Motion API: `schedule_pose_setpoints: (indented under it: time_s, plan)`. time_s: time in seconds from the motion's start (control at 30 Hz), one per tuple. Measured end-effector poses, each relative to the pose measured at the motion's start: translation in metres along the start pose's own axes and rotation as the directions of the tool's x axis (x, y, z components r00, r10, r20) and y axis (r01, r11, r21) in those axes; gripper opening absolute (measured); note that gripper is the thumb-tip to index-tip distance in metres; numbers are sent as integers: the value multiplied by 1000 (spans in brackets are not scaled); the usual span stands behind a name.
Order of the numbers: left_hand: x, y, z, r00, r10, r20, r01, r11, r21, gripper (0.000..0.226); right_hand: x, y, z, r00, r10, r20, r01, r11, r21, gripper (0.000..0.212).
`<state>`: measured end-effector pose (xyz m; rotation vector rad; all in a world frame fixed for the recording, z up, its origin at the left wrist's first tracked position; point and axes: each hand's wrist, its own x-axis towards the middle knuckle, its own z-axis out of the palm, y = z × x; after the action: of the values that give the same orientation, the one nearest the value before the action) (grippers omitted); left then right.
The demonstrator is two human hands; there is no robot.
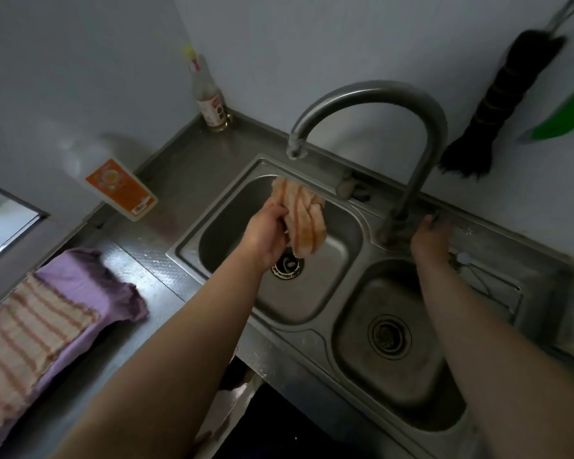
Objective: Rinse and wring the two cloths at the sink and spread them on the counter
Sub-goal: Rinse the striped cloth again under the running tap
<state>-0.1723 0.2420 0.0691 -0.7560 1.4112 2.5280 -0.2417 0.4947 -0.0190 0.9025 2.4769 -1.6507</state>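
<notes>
1. Sink (193,246): the rinse step looks under way, left basin.
2. Tap (371,94): right hand (429,240) at its base; finger state unclear. Water on next, I judge.
3. Cloth (304,217): bunched under the spout, left hand (267,235) fingers clamped on it.

Left hand (267,235) holding a bunched cloth (300,215) over the left basin (325,299) beneath the tap spout (295,149), right hand (429,240) reaching behind the right basin (411,392) at the tap base, two cloths (60,313) lying stacked on the counter (153,266) to the left, bottles (209,97) standing behind.
</notes>
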Motion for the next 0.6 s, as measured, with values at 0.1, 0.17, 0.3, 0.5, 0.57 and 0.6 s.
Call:
schedule_pose_setpoints:
  time_s: [0.1,0.17,0.3,0.5,0.57,0.6]
  plan:
    - [12,1,6,999,-48,2,48,996,81,44,12,-2,-6,1000,-17,19,19,994,-112,48]
    - [16,1,14,998,-66,24,63,992,107,42,24,-2,-9,999,7,45,4,973,-232,50]
    - [25,3,22,996,-73,59,68,994,85,38,46,-3,-10,998,20,57,0,942,-335,57]
    - [33,5,28,997,-33,76,28,997,71,50,49,11,-14,996,-31,82,56,942,-330,54]
    - [35,6,28,998,-23,61,20,998,60,51,48,16,-15,996,-40,78,62,947,-314,50]
    - [36,7,29,998,-20,54,16,998,61,52,48,18,-15,997,-34,76,55,952,-301,49]
